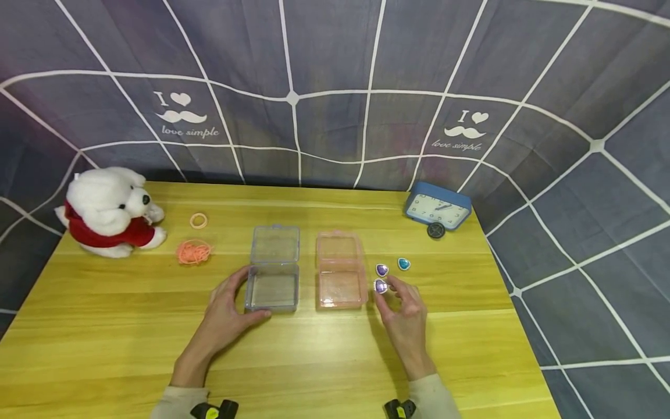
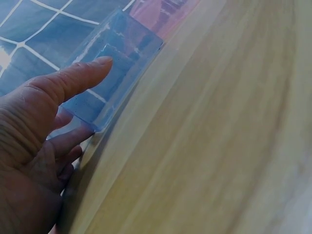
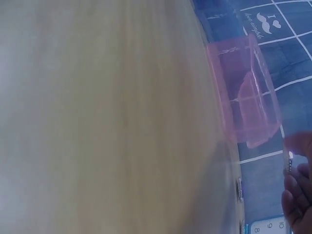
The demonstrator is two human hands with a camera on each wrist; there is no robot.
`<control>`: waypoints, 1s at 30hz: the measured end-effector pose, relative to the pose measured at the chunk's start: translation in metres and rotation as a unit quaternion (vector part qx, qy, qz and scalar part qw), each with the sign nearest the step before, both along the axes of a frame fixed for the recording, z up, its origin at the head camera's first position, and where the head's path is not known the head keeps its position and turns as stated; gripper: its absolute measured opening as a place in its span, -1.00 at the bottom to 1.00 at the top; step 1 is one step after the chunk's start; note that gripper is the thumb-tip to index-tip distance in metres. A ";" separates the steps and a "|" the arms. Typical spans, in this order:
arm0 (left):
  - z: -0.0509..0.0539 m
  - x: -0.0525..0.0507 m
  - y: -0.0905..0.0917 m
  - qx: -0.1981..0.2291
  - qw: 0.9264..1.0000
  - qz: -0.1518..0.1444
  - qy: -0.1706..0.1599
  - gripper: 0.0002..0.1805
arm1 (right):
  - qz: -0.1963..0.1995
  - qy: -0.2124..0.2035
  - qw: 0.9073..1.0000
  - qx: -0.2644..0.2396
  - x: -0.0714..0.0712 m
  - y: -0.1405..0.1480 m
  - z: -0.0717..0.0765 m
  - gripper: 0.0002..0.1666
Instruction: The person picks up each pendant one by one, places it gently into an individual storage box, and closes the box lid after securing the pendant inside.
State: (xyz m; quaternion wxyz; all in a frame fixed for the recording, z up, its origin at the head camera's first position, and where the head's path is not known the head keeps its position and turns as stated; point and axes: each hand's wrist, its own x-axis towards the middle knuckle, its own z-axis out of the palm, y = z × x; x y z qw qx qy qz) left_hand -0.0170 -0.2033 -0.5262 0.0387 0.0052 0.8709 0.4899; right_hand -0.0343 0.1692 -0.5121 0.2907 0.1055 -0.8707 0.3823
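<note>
My left hand (image 1: 228, 314) holds a clear bluish plastic box (image 1: 272, 288) by its near left corner. The thumb lies along the front wall and the fingers reach the left side; the box's lid (image 1: 275, 244) is folded back. Between thumb and fingertips, my right hand (image 1: 404, 317) pinches a purple heart-shaped gem (image 1: 380, 286) with a silvery rim, raised above the table in the right wrist view. A second purple gem (image 1: 382, 270) and a blue gem (image 1: 403, 264) lie just beyond it. To the left stands a pink plastic box (image 1: 342, 289), its lid also folded back.
At the left, a white plush dog (image 1: 112, 212) in red sits near an orange bundle of string (image 1: 193, 252) and a pale ring (image 1: 198, 220). A blue clock (image 1: 438, 206) stands at the back right with a black disc (image 1: 435, 230) before it. Grey curtain surrounds the wooden table (image 1: 314, 361).
</note>
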 end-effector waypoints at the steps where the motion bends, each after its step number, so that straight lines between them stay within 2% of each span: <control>1: 0.000 0.000 0.000 -0.001 1.000 0.001 0.000 0.20 | 0.002 0.002 1.000 0.000 -0.001 -0.001 0.001 -0.47; 10: 0.001 0.000 -0.002 -0.001 1.000 0.002 0.004 0.18 | 0.020 0.007 1.000 -0.002 -0.009 -0.018 0.006 -0.42; 15: 0.001 0.001 -0.001 0.007 1.000 -0.002 0.001 0.18 | 0.020 0.003 1.000 0.001 -0.010 -0.025 0.007 -0.44; 30: 0.001 0.002 -0.001 0.004 1.000 0.005 -0.002 0.17 | 0.057 -0.001 0.998 0.003 -0.014 -0.047 0.009 -0.43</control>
